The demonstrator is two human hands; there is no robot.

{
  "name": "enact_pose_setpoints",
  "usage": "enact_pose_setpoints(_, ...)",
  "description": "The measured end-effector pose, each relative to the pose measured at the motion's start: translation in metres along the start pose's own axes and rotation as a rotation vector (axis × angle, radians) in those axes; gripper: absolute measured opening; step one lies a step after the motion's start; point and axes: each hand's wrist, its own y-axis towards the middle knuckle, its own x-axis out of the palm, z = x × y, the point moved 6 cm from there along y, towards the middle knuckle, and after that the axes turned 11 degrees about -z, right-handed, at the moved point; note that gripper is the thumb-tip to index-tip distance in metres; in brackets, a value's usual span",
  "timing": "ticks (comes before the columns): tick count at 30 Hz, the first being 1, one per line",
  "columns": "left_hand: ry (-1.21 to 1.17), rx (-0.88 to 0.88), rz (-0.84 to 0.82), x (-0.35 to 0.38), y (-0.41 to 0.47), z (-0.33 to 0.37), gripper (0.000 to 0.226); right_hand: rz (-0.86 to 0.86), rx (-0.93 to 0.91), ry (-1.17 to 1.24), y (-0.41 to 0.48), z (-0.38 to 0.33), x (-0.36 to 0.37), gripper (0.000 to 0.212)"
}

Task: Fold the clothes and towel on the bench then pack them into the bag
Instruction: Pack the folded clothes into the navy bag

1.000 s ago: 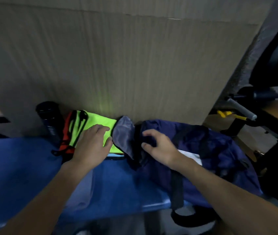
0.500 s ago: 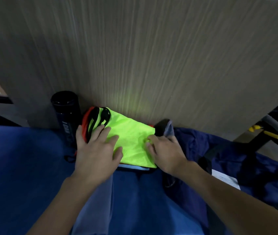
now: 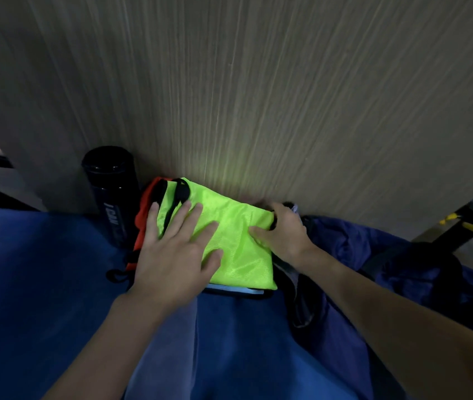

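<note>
1. At the 12 o'clock edge of the bench [image 3: 27, 284], against the wall panel [image 3: 258, 96], the left hand's fingers [image 3: 193, 216] lie straight and spread, pressing flat on the neon garment [image 3: 238, 249]; the left hand [image 3: 177, 255] covers its 9 o'clock half
2. The right hand [image 3: 285, 235] pinches the garment's 3 o'clock edge, thumb on top and the other fingers curled over the far corner
3. The neon garment lies folded to a rough square on top of a small pile; an orange garment [image 3: 145, 209] shows beneath it at 9 o'clock, and a thin pale-blue layer [image 3: 238, 290] peeps out at 6 o'clock
4. The bag [image 3: 402, 269], dark blue, lies just beside the pile at 3 o'clock, close against the right hand; how wide its mouth stands I cannot tell
5. Progress, as I judge it: the pile looks folded or nearly so, but packing has not begun for it, since all of it rests on the bench. Lifting the pile across into the bag is left. Whether the bag already holds anything is hidden
6. Count: two hands, one neon garment, one orange garment, one pale-blue layer of unclear kind, one bag, one black bottle [image 3: 111, 194] at 10 o'clock of the pile, and one paler strip [image 3: 168, 342] on the bench at 6 o'clock, possibly the towel
</note>
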Motion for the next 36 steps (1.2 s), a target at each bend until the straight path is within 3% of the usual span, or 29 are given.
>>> enact_pose_setpoints(5,0.0,-0.011,0.0,0.001,0.0,-0.001,0.06,-0.106,0.02,0.027,0.016,0.005,0.008,0.048)
enact_pose_setpoints(9,-0.018,-0.018,0.011,0.0,0.0,-0.002,0.06,0.018,-0.114,-0.031,0.006,-0.012,-0.008,0.024)
enact_pose_setpoints(13,-0.034,-0.019,0.023,0.001,0.0,-0.002,0.06,0.015,-0.199,0.172,-0.002,-0.021,-0.014,0.015)
enact_pose_setpoints(19,-0.048,-0.028,0.02,0.001,0.0,-0.003,0.061,-0.154,-0.076,0.356,-0.009,-0.015,-0.005,0.036)
enact_pose_setpoints(23,-0.065,-0.029,0.022,0.001,0.0,-0.004,0.061,-0.247,-0.048,0.366,-0.006,-0.005,0.001,0.029)
enact_pose_setpoints(28,-0.086,-0.039,0.008,0.001,-0.001,-0.006,0.063,-0.246,-0.06,0.475,-0.008,-0.004,0.003,0.044)
enact_pose_setpoints(32,-0.094,-0.046,0.006,0.0,0.001,-0.006,0.064,-0.201,-0.086,0.568,-0.013,-0.013,-0.005,0.039)
enact_pose_setpoints(36,-0.105,-0.047,-0.001,0.0,0.0,-0.006,0.065,-0.375,0.008,0.568,-0.027,-0.017,0.003,0.033)
